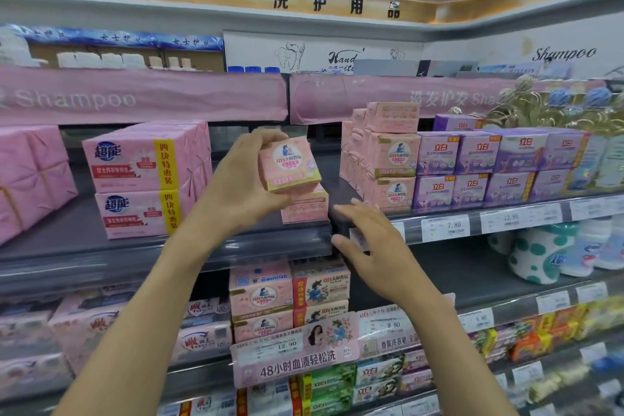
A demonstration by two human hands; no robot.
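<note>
Right hand (371,243) spread, empty; left hand (239,176) grips soap box (290,164), label toward camera, long axis sideways.

Far fascia (334,3) reads 洗护用品; left banner (76,100), "Shampoo". Left packs (135,159) bear 超能; the held box (289,164), 立白. Right tag (445,228) shows 7.80; near sign (297,370), 48小时血渍轻松洗.

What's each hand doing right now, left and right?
Left hand: fingers curled round a pink soap box.
Right hand: open, fingers spread, holding nothing.
</note>
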